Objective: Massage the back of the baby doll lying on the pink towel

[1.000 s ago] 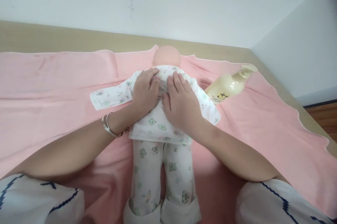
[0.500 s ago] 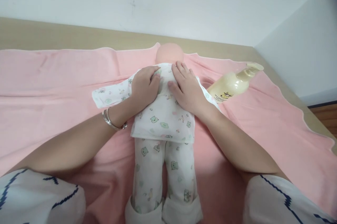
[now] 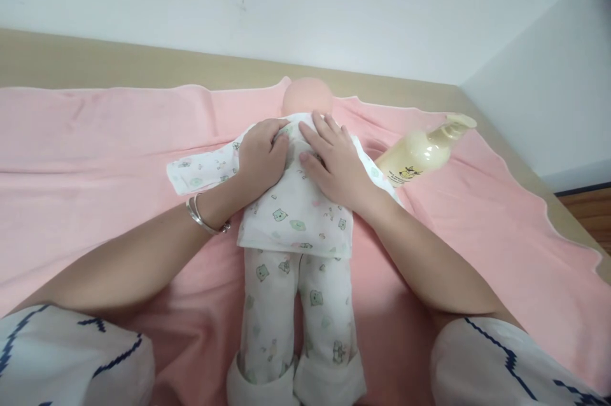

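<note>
A baby doll (image 3: 296,196) lies face down, only the smooth back of its head showing. It wears a white top and trousers printed with small green animals, the trouser cuffs turned up. My left hand (image 3: 264,154) is curled over the doll's upper back and shoulder on the left, thumb on the cloth, most fingers hidden. Flat on the upper back at the right lies my right hand (image 3: 338,161), its fingers spread, holding nothing. One white sleeve (image 3: 203,167) stretches out to the left; the other is mostly behind my right hand and forearm.
Beneath the doll a pink blanket (image 3: 105,145) is spread with some folds. A pale yellow pump bottle (image 3: 420,154) lies tilted to the right of the doll. Behind, a wooden tabletop edge (image 3: 143,59) meets a white wall (image 3: 334,5).
My right hand has shifted slightly left across the doll's back, its fingers spreading wider. My left hand and the doll stay almost where they were.
</note>
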`<act>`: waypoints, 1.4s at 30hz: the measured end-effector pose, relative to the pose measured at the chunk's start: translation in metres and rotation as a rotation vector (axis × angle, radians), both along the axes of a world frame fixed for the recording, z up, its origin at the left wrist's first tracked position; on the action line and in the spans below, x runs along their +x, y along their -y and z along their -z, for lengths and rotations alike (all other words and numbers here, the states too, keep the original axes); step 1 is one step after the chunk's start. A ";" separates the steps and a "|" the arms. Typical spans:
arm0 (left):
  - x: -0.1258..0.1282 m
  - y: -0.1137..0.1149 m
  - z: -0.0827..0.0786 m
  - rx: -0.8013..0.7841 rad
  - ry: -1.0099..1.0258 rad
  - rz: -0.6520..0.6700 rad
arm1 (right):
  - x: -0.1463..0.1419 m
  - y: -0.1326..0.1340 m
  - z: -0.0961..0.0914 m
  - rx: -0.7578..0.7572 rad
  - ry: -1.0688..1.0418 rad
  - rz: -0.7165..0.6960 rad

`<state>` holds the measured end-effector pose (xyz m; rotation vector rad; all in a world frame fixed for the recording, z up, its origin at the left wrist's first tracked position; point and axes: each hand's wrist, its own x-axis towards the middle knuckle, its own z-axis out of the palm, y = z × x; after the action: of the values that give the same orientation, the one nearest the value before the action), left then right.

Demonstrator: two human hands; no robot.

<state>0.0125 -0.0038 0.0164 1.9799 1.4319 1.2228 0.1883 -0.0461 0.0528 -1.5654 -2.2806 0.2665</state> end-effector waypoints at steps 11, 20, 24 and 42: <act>-0.001 -0.002 0.002 0.025 -0.004 0.016 | -0.041 0.062 0.000 0.155 0.151 -0.070; 0.002 0.000 -0.001 0.006 -0.025 -0.004 | 0.002 0.001 -0.001 0.038 0.050 -0.113; 0.003 0.000 0.000 0.016 -0.029 -0.006 | -0.012 0.020 0.000 0.100 0.112 -0.040; 0.005 0.007 -0.008 0.036 -0.195 0.025 | 0.005 -0.007 0.004 -0.059 0.006 0.161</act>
<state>0.0172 -0.0111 0.0248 2.1856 1.4803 1.0759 0.1929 -0.0391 0.0487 -1.7700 -2.1540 0.2888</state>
